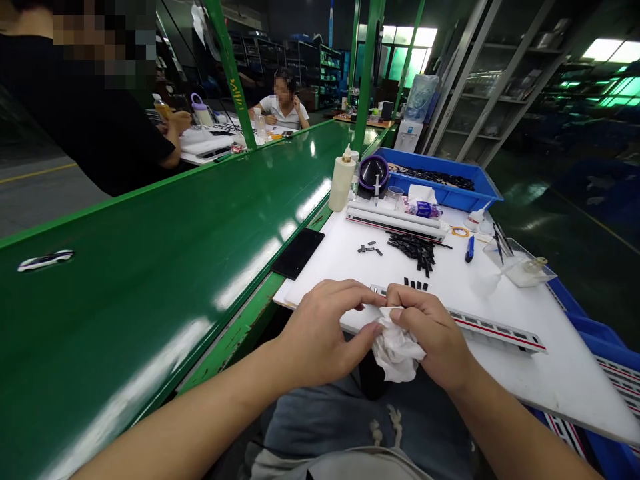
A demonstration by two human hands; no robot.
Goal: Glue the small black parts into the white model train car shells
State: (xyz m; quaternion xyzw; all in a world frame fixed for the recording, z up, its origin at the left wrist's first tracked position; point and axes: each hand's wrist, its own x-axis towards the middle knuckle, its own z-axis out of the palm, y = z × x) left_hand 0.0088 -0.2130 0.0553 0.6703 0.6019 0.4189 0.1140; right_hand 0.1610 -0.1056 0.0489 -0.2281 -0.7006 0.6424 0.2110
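Note:
A crumpled white tissue (399, 352) is held in front of me over the near edge of the white work board (330, 270). My right hand (443, 337) is closed around it, thumb pressed on top. My left hand (330, 327) pinches the tissue's left side between thumb and index finger. Just behind my hands lies a white model train car body (500, 331) with a red stripe and dark windows, partly hidden by them. Beyond it are a few small black strips (416, 285) in a row and a heap of black pieces (413, 248).
A second train body (395, 220) lies farther back, near a glue bottle (343, 180) and a blue bin (440, 170). A blue knife (469, 249) and tweezers (500, 240) lie right. Left runs a green conveyor (165, 267), with a black phone-like slab (299, 252) beside it. Two people sit beyond.

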